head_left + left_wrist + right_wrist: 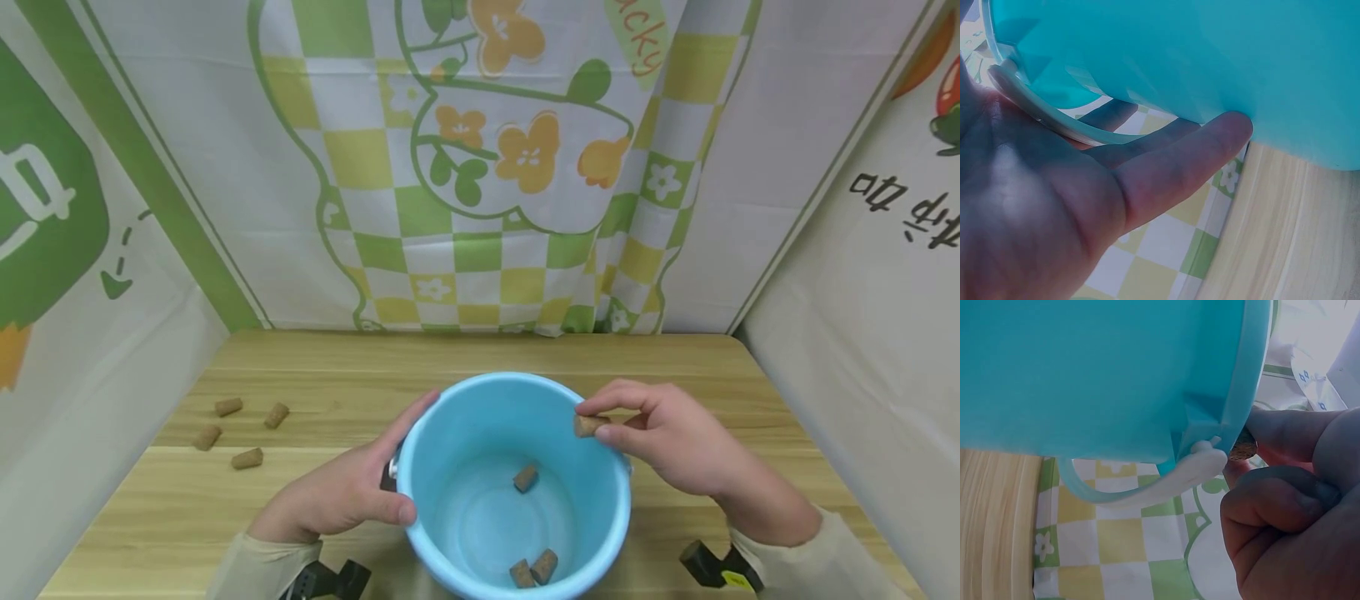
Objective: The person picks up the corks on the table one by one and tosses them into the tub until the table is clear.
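Observation:
A light blue bucket [515, 385] stands upright on the wooden table. My left hand [352, 492] holds its left side, with the thumb at the rim and the fingers round the outer wall. In the left wrist view, a fingertip [1235, 128] touches the wall. Over the bucket's right rim, my right hand [667, 433] pinches a cork [590, 425] between thumb and fingers. In the right wrist view, that cork [1244, 447] is partly hidden by the rim and fingers. One cork [526, 477] lies on the bucket's floor, and two corks [543, 566] lie near its front wall.
Several loose corks [247, 458] lie on the table [337, 375] at the left. The bucket's white handle [1166, 486] hangs down on its far side. A checkered cloth [480, 250] hangs behind the table, with printed white panels at both sides.

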`<state>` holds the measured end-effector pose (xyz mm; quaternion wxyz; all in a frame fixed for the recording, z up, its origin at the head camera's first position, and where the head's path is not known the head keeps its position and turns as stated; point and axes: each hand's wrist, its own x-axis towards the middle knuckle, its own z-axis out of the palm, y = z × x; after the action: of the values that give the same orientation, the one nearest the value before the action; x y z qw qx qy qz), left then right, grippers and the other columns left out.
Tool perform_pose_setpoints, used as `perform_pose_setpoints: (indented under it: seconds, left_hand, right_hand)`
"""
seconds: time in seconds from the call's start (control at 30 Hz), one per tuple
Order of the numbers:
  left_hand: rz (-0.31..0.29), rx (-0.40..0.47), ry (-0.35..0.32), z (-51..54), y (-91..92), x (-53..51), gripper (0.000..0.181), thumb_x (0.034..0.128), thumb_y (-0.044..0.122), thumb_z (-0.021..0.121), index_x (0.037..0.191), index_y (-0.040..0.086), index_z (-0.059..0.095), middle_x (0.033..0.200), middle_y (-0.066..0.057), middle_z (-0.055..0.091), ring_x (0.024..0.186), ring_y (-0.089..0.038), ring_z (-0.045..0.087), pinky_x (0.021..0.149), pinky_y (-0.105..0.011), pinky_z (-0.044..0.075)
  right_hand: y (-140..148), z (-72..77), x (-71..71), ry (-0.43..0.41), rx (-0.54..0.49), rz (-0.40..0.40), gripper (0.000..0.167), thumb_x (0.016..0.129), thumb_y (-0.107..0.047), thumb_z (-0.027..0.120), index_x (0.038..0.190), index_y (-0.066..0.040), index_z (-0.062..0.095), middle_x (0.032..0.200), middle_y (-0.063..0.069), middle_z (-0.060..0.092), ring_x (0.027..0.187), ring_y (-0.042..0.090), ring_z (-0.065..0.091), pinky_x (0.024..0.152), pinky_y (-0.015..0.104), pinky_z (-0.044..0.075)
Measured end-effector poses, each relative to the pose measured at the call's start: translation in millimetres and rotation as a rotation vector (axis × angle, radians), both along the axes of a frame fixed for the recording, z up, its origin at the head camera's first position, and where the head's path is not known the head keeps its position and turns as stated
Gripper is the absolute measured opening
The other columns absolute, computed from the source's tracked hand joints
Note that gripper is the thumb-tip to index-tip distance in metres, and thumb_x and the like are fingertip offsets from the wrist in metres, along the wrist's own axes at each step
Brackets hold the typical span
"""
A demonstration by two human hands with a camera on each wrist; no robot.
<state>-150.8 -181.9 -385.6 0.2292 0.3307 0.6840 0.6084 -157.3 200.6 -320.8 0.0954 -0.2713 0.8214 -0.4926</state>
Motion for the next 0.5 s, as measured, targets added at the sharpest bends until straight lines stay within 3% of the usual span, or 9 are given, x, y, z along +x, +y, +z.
perform_pose_setpoints:
  seconds: [0.3, 0.5]
  left_hand:
    - [0.004, 0.001, 0.001, 0.5, 0.1, -0.3, 0.111, 0.085, 0.035, 0.081, 0.16, 0.038, -0.001, 0.154, -0.018, 0.028, 0.127, -0.043, 0.044, 0.096, -0.043, 0.047]
    - [0.002, -0.004, 0.0, -0.1, 0.1, -0.2, 0.11, 0.0851, 0.036, 0.081, 0.16, 0.038, -0.001, 0.154, -0.018, 0.028, 0.128, -0.042, 0.043, 0.098, -0.041, 0.046]
  right_hand:
    - [-8.2, 2.5, 1.5, -0.008, -0.016, 0.036, 0.025, 0.098, -0.011, 0.066, 0.121, -0.003, 0.069, 0.12, 0.01, 0.064, 0.098, 0.031, 0.069, 0.074, 0.037, 0.058]
    - [-10.0, 1.0, 2.5, -0.049, -0.009, -0.001, 0.032, 0.097, -0.014, 0.068, 0.127, -0.005, 0.065, 0.135, 0.015, 0.056, 0.084, 0.031, 0.072, 0.065, 0.039, 0.058]
